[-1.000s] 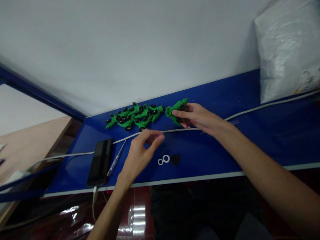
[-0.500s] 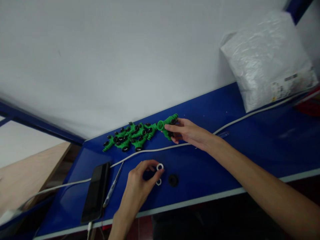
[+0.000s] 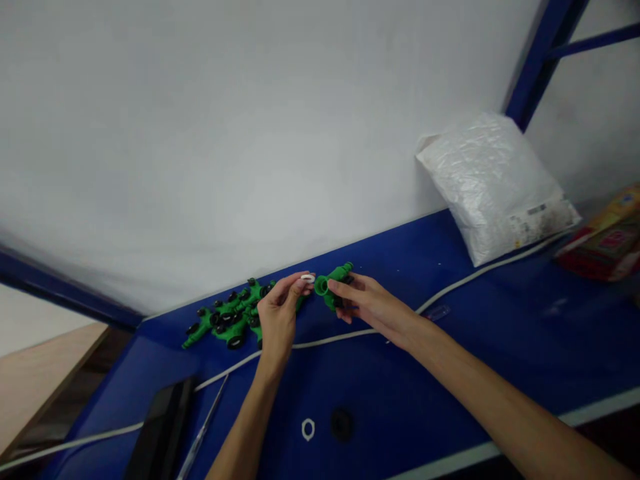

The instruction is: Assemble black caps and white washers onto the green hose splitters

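Between the thumb and fingers of my left hand (image 3: pixel 280 308) is a white ring washer (image 3: pixel 307 279), pinched just left of a green hose connector's open round end. My right hand (image 3: pixel 364 298) is closed around that green Y-shaped hose connector (image 3: pixel 323 286), its opening turned toward the washer. The washer and the opening are very near each other; I cannot tell if they touch. Behind my left hand lies a pile of similar green connectors (image 3: pixel 233 319) with black parts, partly hidden by it. A second white washer (image 3: pixel 308 429) and a black ring (image 3: pixel 341 423) lie on the blue table.
A white cable (image 3: pixel 333 339) runs across the blue table (image 3: pixel 395 393). At lower left are a black phone-like device (image 3: pixel 161 427) and a thin screwdriver (image 3: pixel 203 430). A white plastic package (image 3: pixel 495 187) leans against the wall, with a red packet (image 3: pixel 603 243) at right.
My left hand has lifted the white washer from near the table's front up to the connector's opening. My right hand still holds the connector. The camera view has shifted.
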A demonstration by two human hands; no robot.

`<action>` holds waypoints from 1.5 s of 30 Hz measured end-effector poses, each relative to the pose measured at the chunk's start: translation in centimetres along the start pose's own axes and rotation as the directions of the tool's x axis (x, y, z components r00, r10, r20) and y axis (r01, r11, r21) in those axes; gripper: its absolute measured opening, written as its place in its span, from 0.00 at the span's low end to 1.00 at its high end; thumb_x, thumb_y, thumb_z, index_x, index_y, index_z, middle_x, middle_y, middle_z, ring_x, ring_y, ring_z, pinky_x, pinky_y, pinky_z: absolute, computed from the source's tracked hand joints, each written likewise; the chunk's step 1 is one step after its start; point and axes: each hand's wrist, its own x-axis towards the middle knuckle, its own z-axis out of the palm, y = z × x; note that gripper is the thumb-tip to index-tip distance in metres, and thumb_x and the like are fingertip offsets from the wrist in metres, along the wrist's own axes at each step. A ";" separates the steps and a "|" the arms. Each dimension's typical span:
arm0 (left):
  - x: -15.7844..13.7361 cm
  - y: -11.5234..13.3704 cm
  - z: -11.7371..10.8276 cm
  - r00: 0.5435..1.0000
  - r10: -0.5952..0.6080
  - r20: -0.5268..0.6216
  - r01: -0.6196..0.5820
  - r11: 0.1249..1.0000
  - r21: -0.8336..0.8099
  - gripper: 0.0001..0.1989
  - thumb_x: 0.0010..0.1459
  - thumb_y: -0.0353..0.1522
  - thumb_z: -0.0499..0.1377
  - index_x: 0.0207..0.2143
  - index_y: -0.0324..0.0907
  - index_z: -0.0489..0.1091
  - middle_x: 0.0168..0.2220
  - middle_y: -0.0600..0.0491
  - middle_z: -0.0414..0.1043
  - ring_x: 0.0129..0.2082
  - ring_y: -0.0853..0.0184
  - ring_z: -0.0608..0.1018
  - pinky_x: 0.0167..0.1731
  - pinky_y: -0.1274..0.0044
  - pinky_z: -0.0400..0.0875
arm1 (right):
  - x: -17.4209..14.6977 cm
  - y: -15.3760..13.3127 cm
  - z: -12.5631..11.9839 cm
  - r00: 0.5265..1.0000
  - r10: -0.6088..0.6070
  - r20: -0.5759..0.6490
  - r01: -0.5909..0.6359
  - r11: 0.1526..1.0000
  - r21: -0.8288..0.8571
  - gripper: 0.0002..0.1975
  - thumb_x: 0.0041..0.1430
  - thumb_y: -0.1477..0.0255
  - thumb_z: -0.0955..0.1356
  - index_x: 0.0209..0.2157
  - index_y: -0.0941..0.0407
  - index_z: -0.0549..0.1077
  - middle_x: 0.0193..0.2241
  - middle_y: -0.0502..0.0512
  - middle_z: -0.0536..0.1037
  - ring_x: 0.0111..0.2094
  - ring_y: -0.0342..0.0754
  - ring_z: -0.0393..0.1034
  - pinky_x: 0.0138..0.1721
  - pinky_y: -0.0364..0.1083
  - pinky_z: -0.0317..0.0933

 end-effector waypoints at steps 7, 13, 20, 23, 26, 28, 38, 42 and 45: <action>-1.1 -1.6 -0.5 0.977 0.159 0.145 -0.166 0.985 0.037 0.04 0.55 0.36 0.70 0.33 0.46 0.83 0.46 0.48 0.82 0.49 0.60 0.81 0.52 0.69 0.75 | -0.4 0.2 0.3 0.999 0.040 -0.029 -0.040 0.999 0.014 0.23 0.52 0.54 0.78 0.38 0.57 0.76 0.29 0.49 0.75 0.26 0.42 0.70 0.26 0.44 0.62; -1.5 -1.2 -0.3 0.972 0.136 0.190 -0.150 0.987 0.063 0.06 0.61 0.35 0.66 0.37 0.47 0.83 0.48 0.49 0.81 0.50 0.61 0.80 0.55 0.70 0.72 | -0.6 0.2 0.5 0.998 0.066 0.016 -0.066 0.997 0.039 0.21 0.55 0.54 0.77 0.40 0.56 0.78 0.31 0.50 0.76 0.28 0.43 0.71 0.30 0.45 0.64; -1.8 -0.6 0.4 0.985 -0.076 0.157 0.099 0.984 -0.147 0.14 0.54 0.35 0.71 0.41 0.44 0.73 0.45 0.51 0.80 0.44 0.67 0.80 0.46 0.75 0.74 | -0.4 0.6 0.3 0.998 0.061 0.020 -0.062 0.997 0.054 0.20 0.57 0.54 0.76 0.39 0.57 0.80 0.32 0.53 0.79 0.31 0.45 0.72 0.34 0.46 0.66; -1.6 -0.4 0.4 0.977 -0.128 0.173 0.141 0.988 -0.064 0.16 0.57 0.38 0.69 0.47 0.44 0.76 0.44 0.51 0.80 0.42 0.67 0.79 0.41 0.78 0.72 | -0.4 0.7 0.4 0.997 0.066 0.039 -0.068 0.997 0.044 0.20 0.60 0.53 0.74 0.40 0.57 0.79 0.34 0.54 0.80 0.31 0.45 0.73 0.35 0.46 0.65; -1.4 -0.2 0.2 0.970 -0.135 0.201 0.137 0.991 0.005 0.14 0.59 0.40 0.67 0.44 0.42 0.80 0.39 0.51 0.80 0.37 0.67 0.78 0.38 0.78 0.71 | -0.6 0.6 0.8 0.999 0.046 0.029 -0.045 0.998 -0.035 0.19 0.57 0.56 0.76 0.41 0.57 0.78 0.35 0.53 0.79 0.32 0.43 0.71 0.32 0.44 0.61; -1.4 -0.3 0.1 0.970 -0.115 0.213 0.116 0.993 0.010 0.13 0.60 0.39 0.66 0.43 0.41 0.81 0.37 0.52 0.80 0.34 0.68 0.77 0.36 0.78 0.71 | -0.6 0.5 0.9 1.000 0.021 0.007 -0.021 0.994 -0.107 0.19 0.54 0.60 0.78 0.42 0.57 0.77 0.35 0.52 0.79 0.32 0.43 0.70 0.31 0.44 0.59; -1.7 -1.2 0.5 0.955 -0.139 0.260 0.146 0.989 -0.006 0.15 0.59 0.35 0.65 0.48 0.41 0.77 0.38 0.52 0.79 0.31 0.69 0.76 0.36 0.77 0.71 | -0.3 0.7 1.2 0.981 -0.098 -0.165 0.036 0.938 -0.344 0.23 0.52 0.66 0.73 0.49 0.54 0.68 0.27 0.46 0.76 0.26 0.43 0.67 0.28 0.46 0.60; -1.7 -1.4 0.5 0.941 -0.147 0.305 0.163 0.986 -0.029 0.16 0.59 0.34 0.64 0.49 0.41 0.76 0.42 0.51 0.80 0.33 0.69 0.77 0.36 0.77 0.71 | -0.3 0.8 1.0 0.987 -0.098 -0.127 0.047 0.934 -0.355 0.27 0.50 0.66 0.71 0.52 0.53 0.66 0.30 0.49 0.78 0.29 0.46 0.70 0.28 0.47 0.62; -1.7 -1.1 0.3 0.925 -0.157 0.345 0.195 0.978 -0.078 0.18 0.58 0.34 0.64 0.51 0.41 0.75 0.46 0.49 0.81 0.31 0.70 0.77 0.32 0.78 0.71 | -0.4 0.9 0.9 0.993 -0.084 -0.089 0.047 0.934 -0.353 0.30 0.49 0.66 0.72 0.54 0.53 0.65 0.32 0.50 0.79 0.30 0.47 0.71 0.29 0.47 0.63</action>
